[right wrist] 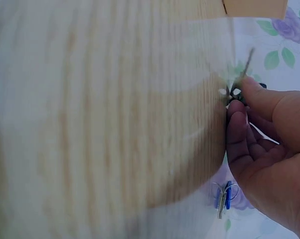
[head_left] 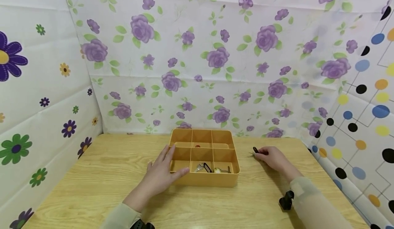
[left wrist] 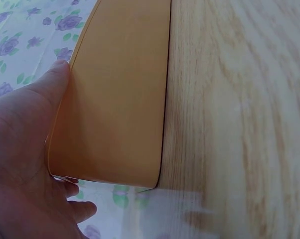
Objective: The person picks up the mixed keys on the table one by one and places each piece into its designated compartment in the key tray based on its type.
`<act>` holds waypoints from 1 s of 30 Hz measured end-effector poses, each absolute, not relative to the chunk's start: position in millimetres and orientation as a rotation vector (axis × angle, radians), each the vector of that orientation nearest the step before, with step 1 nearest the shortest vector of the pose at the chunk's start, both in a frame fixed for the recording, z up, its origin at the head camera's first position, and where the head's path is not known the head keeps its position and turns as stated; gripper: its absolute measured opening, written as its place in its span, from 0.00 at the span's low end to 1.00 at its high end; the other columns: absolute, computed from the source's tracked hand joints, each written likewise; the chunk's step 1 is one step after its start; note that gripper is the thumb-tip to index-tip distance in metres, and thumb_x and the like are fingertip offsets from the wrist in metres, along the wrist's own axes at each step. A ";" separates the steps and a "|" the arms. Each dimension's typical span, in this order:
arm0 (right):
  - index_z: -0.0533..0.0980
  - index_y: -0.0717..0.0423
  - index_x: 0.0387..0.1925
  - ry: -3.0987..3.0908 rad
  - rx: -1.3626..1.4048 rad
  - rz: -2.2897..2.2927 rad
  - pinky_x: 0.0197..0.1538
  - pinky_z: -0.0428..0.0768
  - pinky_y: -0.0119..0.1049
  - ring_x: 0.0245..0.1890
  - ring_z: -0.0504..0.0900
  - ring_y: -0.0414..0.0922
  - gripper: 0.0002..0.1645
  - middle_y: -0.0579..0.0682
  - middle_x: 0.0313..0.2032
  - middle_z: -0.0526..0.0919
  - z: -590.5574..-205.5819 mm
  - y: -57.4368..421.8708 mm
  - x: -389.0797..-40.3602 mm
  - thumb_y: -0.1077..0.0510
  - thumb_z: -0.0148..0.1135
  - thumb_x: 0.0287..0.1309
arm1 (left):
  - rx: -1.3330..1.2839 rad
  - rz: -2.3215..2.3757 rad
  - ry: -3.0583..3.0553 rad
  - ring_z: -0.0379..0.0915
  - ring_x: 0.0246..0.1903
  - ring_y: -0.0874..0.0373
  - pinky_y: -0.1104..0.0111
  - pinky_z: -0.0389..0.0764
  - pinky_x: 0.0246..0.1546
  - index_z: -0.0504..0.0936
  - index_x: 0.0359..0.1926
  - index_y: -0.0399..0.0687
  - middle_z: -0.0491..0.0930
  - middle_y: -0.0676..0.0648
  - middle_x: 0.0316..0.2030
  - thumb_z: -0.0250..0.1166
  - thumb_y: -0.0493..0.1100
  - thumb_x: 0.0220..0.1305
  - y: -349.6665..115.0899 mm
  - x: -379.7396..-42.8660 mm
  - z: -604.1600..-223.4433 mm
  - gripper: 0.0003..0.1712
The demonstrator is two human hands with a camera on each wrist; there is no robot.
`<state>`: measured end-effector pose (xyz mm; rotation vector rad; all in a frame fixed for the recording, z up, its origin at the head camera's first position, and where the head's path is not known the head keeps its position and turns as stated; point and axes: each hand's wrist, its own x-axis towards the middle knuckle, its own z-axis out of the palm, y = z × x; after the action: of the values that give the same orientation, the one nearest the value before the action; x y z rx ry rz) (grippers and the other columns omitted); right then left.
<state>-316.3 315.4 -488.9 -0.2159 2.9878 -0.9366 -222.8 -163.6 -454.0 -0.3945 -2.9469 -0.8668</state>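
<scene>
An orange divided box [head_left: 206, 179] stands mid-table. My left hand [head_left: 158, 177] rests at its front left corner, fingers fairly straight along the left side and thumb over the front rim. In the left wrist view the thumb [left wrist: 55, 79] touches the rim. Right of the box, my right hand [head_left: 272, 157] pinches a small bunch of keys [head_left: 255, 150] between thumb and fingers, close to the table. In the right wrist view a thin key blade [right wrist: 248, 62] sticks out past the thumb; the fingers hide part of the bunch.
Keys with silver and black parts [head_left: 204, 167] lie in the front middle compartment, and a key [head_left: 226, 170] in the front right one. A small red thing [head_left: 198, 146] sits in the back middle. Another key bunch with blue [right wrist: 225, 196] lies near my right hand.
</scene>
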 end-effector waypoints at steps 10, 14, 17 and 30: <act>0.83 0.59 0.40 2.955 -0.128 -1.012 0.37 0.72 0.43 0.29 0.74 0.47 0.20 0.50 0.30 0.82 -488.4 309.2 -314.2 0.50 0.56 0.87 | -0.390 -0.895 -2.937 0.52 0.82 0.29 0.18 0.41 0.72 0.41 0.92 0.51 0.39 0.39 0.89 0.63 0.82 0.70 -163.4 -223.5 -455.8 0.69; 0.82 0.59 0.40 2.935 -0.096 -1.030 0.35 0.72 0.43 0.26 0.72 0.47 0.20 0.50 0.30 0.82 -487.1 308.4 -313.6 0.50 0.55 0.88 | -0.397 -0.905 -2.933 0.52 0.82 0.29 0.17 0.40 0.71 0.40 0.92 0.51 0.39 0.39 0.89 0.64 0.79 0.71 -163.6 -224.0 -456.2 0.68; 0.83 0.61 0.42 2.914 -0.109 -1.055 0.34 0.73 0.44 0.26 0.73 0.48 0.20 0.51 0.31 0.83 -486.1 309.9 -314.6 0.51 0.53 0.89 | -0.399 -0.908 -2.933 0.51 0.83 0.29 0.17 0.40 0.71 0.40 0.92 0.52 0.39 0.39 0.89 0.64 0.79 0.71 -163.6 -224.4 -456.3 0.68; 0.79 0.73 0.61 2.785 -0.045 -1.306 0.39 0.84 0.42 0.36 0.84 0.48 0.25 0.57 0.38 0.86 -483.6 313.5 -310.2 0.54 0.46 0.91 | -0.387 -0.894 -2.942 0.51 0.83 0.29 0.17 0.40 0.72 0.42 0.92 0.52 0.39 0.39 0.89 0.61 0.83 0.69 -162.4 -223.2 -454.0 0.69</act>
<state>-310.2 313.5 -483.6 -0.0451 2.7846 -1.3059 -223.2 -162.4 -454.0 -0.3865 -2.9425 -0.8942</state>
